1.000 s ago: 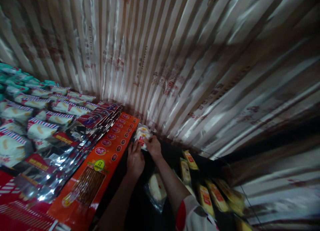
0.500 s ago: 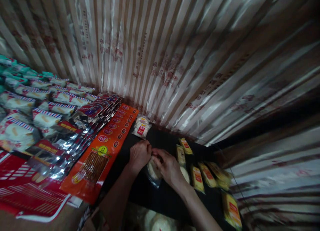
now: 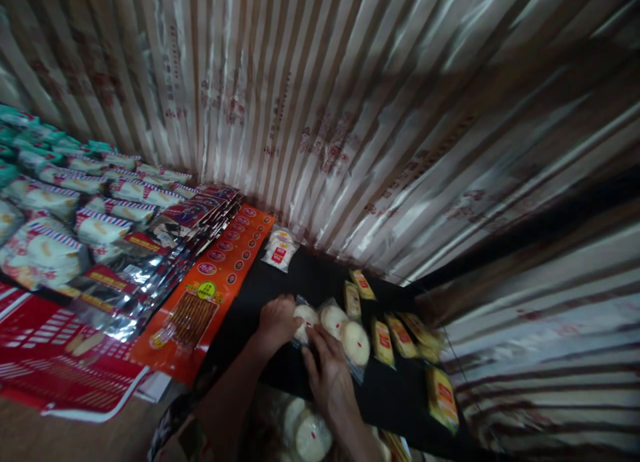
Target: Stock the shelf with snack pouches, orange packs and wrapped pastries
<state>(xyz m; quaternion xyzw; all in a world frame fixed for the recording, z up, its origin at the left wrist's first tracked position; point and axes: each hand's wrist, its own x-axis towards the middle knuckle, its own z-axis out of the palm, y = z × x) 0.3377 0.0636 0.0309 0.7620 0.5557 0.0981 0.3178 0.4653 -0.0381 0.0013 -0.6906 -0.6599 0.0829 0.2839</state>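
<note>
The round white cake in clear plastic (image 3: pixel 303 320) lies on the black tabletop (image 3: pixel 320 273), apparently steadied from both sides: left hand (image 3: pixel 276 323) at its nine o'clock, fingers curled, pinch unclear; right hand (image 3: pixel 331 374) at five, fingers loosely spread. Matching wrapped cakes (image 3: pixel 356 344) lie at three o'clock.

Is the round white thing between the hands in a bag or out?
In a bag: clear plastic shows past the edge of the round white thing, between the left hand and right hand.

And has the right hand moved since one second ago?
Yes: judged against the orange packet, the right hand has come nearer and rightward, from the small white packet to a round wrapped item.
</note>
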